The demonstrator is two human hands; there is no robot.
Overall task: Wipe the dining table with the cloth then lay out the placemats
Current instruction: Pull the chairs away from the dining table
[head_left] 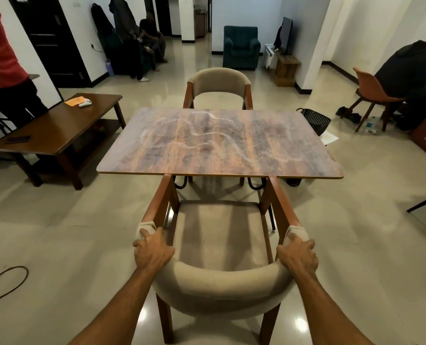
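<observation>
At the bottom centre of the frame the left grip (pixel 153 250) and the right grip (pixel 298 252) each clamp on an end of the curved padded backrest of the near chair (pixel 219 285), fingers curled round it where it meets the wooden arms. The chair faces the dining bench (pixel 219 145), which fills the middle of the frame; the front ends of the chair's arms reach its lower edge. Pale curving streaks (pixel 207 138) cross the wood-grain top. A far chair (pixel 219 80) stands at the bench's upper edge. At the left, a low side bench (pixel 57 125) carries a flat orange piece (pixel 75 100), a white controller (pixel 85 103) touching it, and a dark phone (pixel 19 139). A black basket (pixel 315 119) sits on the floor beside the dining bench's upper right corner.
</observation>
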